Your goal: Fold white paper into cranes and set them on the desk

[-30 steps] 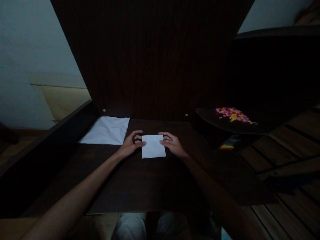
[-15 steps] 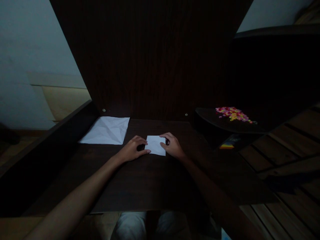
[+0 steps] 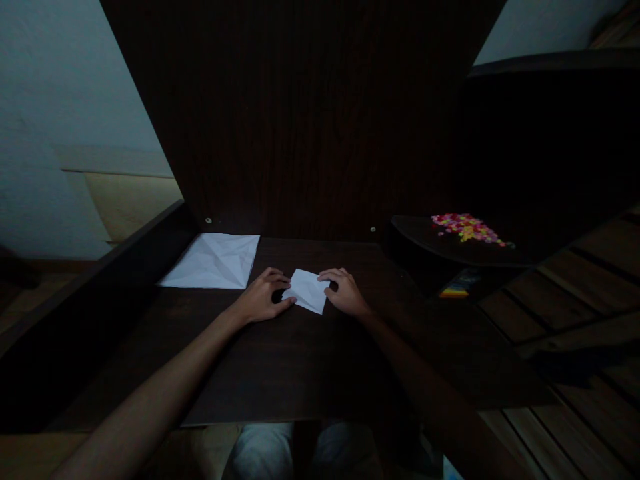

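A small white square of paper point(image 3: 309, 291) lies on the dark wooden desk, turned a little askew, with faint creases. My left hand point(image 3: 264, 297) holds its left corner, thumb at the near edge and curved fingers at the far side. At the right corner, my right hand point(image 3: 346, 291) grips the paper between thumb and fingers. A larger creased white sheet point(image 3: 213, 260) lies flat to the left, apart from both hands.
On a raised curved shelf point(image 3: 410, 230) at right sits a pile of small colourful pieces point(image 3: 470, 228). A dark upright panel point(image 3: 300, 133) closes off the back of the desk point(image 3: 280, 373). A low side board point(image 3: 100, 287) runs along the left.
The small paper has turned clockwise between my hands, from nearly square-on to askew. My left hand has shifted slightly left, and the right fingers have moved to the paper's right corner.
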